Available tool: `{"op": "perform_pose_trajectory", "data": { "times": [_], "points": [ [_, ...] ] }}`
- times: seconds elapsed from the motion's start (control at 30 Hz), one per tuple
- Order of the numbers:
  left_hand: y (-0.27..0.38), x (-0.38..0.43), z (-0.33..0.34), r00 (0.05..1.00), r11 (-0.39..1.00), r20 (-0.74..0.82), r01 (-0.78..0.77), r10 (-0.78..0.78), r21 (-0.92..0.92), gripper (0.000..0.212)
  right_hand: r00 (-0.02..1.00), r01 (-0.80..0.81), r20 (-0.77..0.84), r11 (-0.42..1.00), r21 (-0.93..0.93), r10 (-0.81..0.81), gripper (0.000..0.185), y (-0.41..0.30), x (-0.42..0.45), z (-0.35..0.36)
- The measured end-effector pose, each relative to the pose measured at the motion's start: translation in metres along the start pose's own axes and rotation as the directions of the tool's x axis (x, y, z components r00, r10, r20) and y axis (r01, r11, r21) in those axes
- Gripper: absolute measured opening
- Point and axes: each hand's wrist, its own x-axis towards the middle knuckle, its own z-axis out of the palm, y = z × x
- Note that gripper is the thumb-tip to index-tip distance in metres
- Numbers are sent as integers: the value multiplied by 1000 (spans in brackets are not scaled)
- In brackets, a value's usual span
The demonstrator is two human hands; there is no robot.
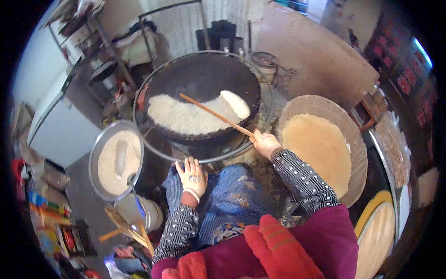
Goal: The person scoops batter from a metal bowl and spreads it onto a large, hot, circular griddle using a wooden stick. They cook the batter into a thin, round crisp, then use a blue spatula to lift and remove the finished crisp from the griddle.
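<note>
My right hand [266, 143], in a pale glove, grips one end of a long wooden stick [216, 114]. The stick slants up and left over a round black griddle [202, 75]. Across the griddle's near half lies a curved band of pale batter [184, 117], with a thicker whitish lump [236, 104] at its right end. Gloved too, my left hand [193, 177] holds nothing; its fingers are spread over my blue-clad knee, close to the metal ring [167, 157] around the griddle. Whether the fingertips touch the ring is unclear.
At left, a metal basin [95, 174] of pale batter holds a ladle [137, 198], above a bucket [153, 212]. At right stands a lined round basket [324, 104] with thin round flatbread [313, 150]. A wooden round board [378, 240] is lower right.
</note>
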Motion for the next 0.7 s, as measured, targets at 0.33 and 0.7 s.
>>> {"op": "perform_pose_trajectory", "data": {
  "times": [0.33, 0.7],
  "points": [
    [-37, 5, 9, 994, 995, 33, 101, -102, 20, 61, 993, -120, -20, 987, -108, 119, 40, 25, 16, 10],
    [-77, 17, 13, 966, 964, 29, 254, -257, 72, 55, 962, -211, -204, 970, -121, 183, 32, 57, 47, 24]
  ]
}}
